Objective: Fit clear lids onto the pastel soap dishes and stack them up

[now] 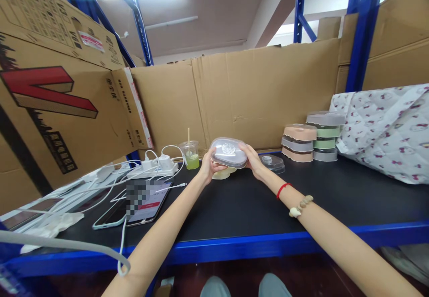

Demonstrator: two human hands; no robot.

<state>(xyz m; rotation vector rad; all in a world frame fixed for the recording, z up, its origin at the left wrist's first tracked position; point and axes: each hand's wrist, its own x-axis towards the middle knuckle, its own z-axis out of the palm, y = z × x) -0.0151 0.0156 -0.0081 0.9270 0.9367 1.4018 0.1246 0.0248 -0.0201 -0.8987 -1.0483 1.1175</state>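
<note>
Between my two hands is a grey oval plastic box with a clear lid (229, 152), lifted above the black shelf and tilted so its patterned top shows. My left hand (209, 166) grips its left end, fingers curled underneath. At the right end, my right hand (252, 159) closes on the edge. Just under the box, partly hidden by it, a pale yellow piece (223, 173) rests on the shelf. A loose clear lid (273, 164) lies to the right of my right hand.
Stacked lidded boxes (299, 143) in peach, grey and green stand at the right, beside a patterned white cloth bag (385, 131). A drink cup (192, 156), power strip (161, 167), white cables and phones (152, 203) occupy the left. Cardboard (268, 91) walls the back.
</note>
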